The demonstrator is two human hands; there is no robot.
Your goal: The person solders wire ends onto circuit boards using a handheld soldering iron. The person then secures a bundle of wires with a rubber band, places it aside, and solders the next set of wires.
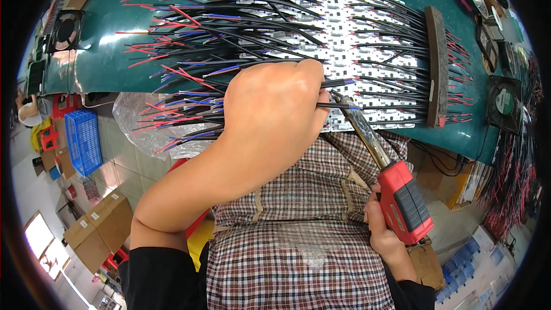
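Observation:
My left hand (275,100) is closed around black cables (340,82), their blue-tipped ends pointing right over a panel of small white circuit boards (338,20). My right hand (383,229) grips a red and black soldering gun (404,204) from below. Its long metal barrel slants up and left, and the tip is close beside the cable ends at the boards; whether it touches them I cannot tell. Many black cables (270,23) with red and blue wire ends fan out to the left, and others lie to the right of the boards. My left palm and fingertips are hidden.
A dark bar (436,66) lies across the right-hand cables on the green table (115,72). Small fans stand at left (67,30) and right (504,103). A clear plastic bag (135,117) hangs at the near edge. On the floor are a blue crate (83,142) and cartons (100,227).

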